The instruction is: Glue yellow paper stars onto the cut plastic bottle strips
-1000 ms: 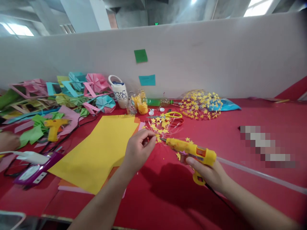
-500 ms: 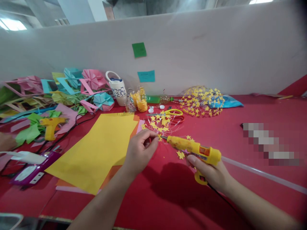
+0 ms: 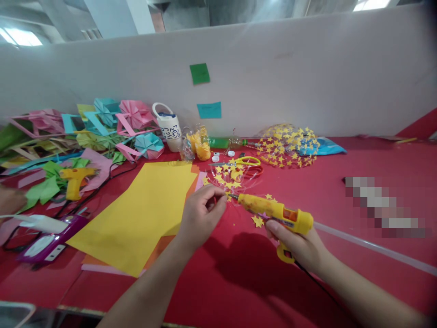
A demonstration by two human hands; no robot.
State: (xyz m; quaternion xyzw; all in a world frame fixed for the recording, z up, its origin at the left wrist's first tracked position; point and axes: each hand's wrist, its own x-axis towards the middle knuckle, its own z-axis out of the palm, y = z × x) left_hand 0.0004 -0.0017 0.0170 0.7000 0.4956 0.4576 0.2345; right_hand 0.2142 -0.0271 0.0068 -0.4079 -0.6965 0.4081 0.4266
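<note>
My right hand (image 3: 290,234) is wrapped round a yellow hot glue gun (image 3: 269,207), with a long clear glue stick (image 3: 368,246) coming out of its back. The gun's metal nozzle points left and meets a small yellow star (image 3: 229,197) at the fingertips of my left hand (image 3: 203,214), which is closed in a pinch on it. Just behind lie clear strips with several yellow stars (image 3: 227,175) on them. Loose yellow stars (image 3: 257,221) rest under the gun. Yellow-handled scissors (image 3: 247,161) lie beyond the strips.
Yellow paper sheets (image 3: 136,214) lie left of my hands. A purple power strip (image 3: 51,241), a second glue gun (image 3: 75,180) and folded paper flowers (image 3: 133,114) are further left, where another person's hand (image 3: 12,198) shows. A star-covered clear bottle piece (image 3: 288,146) stands at the back.
Hardly anything differs. Both hands and the glue gun hold their places at the star; the view has shifted slightly.
</note>
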